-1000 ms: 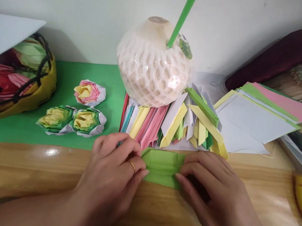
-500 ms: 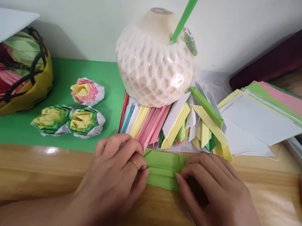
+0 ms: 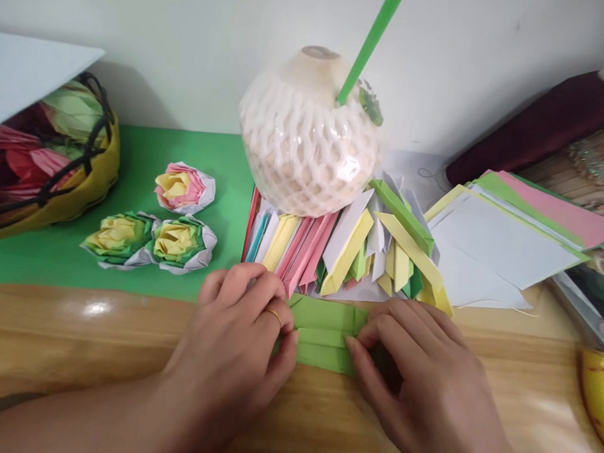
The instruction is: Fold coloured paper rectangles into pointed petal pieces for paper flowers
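A green sheet of folding paper [image 3: 324, 334] with creases across it lies on the wooden table between my hands. My left hand [image 3: 236, 347] pinches its left end, thumb below and fingers above; a ring is on one finger. At the opposite end my right hand [image 3: 420, 375] grips the paper between thumb and curled fingers. The fingers cover both ends of the sheet. Just behind it lies a pile of folded paper strips [image 3: 308, 250] in pink, yellow, white and green.
A net-wrapped coconut [image 3: 310, 140] with a green straw [image 3: 372, 46] stands behind the strips. Paper flowers [image 3: 184, 241] rest on a green sheet [image 3: 229, 163] at left, near a yellow basket [image 3: 96, 184]. Loose paper squares [image 3: 511, 239] and a banana [image 3: 598, 390] are at right.
The camera view has shifted slightly, so the coconut appears lower and a banana now shows at the right edge. Both hands keep the same grip on the green paper.
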### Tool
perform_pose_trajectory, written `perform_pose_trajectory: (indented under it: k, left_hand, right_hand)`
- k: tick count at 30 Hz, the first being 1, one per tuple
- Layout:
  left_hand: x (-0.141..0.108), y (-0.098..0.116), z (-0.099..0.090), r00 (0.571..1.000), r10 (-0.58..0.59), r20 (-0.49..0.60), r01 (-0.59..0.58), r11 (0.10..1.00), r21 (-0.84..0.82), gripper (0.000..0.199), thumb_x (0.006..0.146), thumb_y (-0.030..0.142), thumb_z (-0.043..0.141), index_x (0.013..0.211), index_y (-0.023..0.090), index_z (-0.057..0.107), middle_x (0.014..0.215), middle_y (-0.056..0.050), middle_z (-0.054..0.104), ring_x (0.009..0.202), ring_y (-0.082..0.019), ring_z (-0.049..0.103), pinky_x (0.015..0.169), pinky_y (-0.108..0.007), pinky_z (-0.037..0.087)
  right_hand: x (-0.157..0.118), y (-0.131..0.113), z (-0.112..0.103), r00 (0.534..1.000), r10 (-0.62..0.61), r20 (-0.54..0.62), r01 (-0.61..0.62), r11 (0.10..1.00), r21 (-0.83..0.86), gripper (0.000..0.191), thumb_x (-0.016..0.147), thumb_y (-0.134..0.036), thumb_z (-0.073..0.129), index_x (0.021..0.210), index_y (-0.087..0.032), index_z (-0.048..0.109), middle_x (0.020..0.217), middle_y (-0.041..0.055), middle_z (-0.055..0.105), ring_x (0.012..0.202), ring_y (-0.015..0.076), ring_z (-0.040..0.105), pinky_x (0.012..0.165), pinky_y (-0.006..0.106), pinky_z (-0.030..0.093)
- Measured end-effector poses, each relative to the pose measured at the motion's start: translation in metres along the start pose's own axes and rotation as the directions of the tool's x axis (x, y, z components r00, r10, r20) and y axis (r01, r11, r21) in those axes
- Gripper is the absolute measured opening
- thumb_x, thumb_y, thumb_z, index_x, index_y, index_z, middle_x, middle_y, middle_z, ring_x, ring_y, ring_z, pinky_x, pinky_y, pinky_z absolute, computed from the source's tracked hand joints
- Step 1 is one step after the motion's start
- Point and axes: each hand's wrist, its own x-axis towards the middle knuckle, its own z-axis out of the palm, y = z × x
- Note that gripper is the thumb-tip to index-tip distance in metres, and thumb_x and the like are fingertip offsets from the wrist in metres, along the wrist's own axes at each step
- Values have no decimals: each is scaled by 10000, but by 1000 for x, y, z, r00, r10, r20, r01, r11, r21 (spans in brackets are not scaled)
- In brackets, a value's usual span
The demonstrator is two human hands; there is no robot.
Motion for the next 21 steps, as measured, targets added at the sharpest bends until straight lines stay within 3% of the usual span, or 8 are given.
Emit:
perform_pose_trajectory:
  k: [16,21]
  left_hand:
    - [-3,2,0,998,44,-46,-42,998,36,112,789,139,515,691,158,567,821,-48,582,903,-246,447,726,-394,322]
    - [-7,4,-2,999,24,-37,-22,998,54,62,780,126,540,725,153,548,870,-56,567,927,-256,428,757,-406,344]
  right_hand:
    - [-5,1,1,1000,4,-8,-5,998,-57,119,847,-172,484,729,-189,478,738,18,531,702,176,494,678,313,366]
    - [-8,2,1,990,-129,-53,124,989,-85,106,884,-134,469,808,-171,534,807,43,566,776,192,500,709,326,374]
